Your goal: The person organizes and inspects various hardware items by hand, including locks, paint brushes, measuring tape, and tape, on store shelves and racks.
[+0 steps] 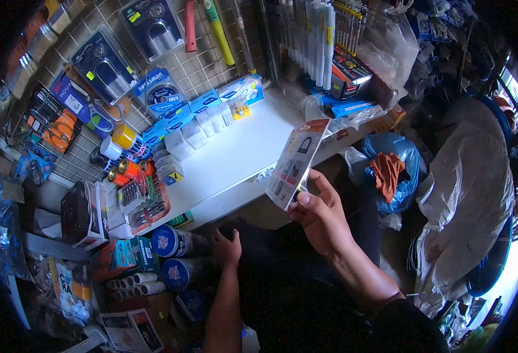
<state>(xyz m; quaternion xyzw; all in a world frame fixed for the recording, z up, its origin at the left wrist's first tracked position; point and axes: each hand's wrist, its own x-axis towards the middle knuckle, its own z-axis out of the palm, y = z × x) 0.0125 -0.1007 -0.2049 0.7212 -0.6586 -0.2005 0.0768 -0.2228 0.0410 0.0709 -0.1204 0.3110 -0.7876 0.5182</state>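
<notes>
A flat retail package (291,165) with a printed backing card is in my right hand (318,215), gripped at its lower edge between thumb and fingers. The card shows small pictures, one of a black padlock-like shape, and it is tilted above the front edge of the white shelf. What the package contains is hidden from this side. My left hand (228,248) rests low on dark clothing with thumb and fingers apart, holding nothing. Just left of it lie two cylindrical cans with blue lids (166,241).
Small clear boxes (194,135) and blue cartons (241,90) line the back of the white shelf (235,156). Packaged padlocks (110,73) hang on the wire grid. Spray cans (123,140) stand at left. A blue bag (409,197) holding brown cloth sits to the right.
</notes>
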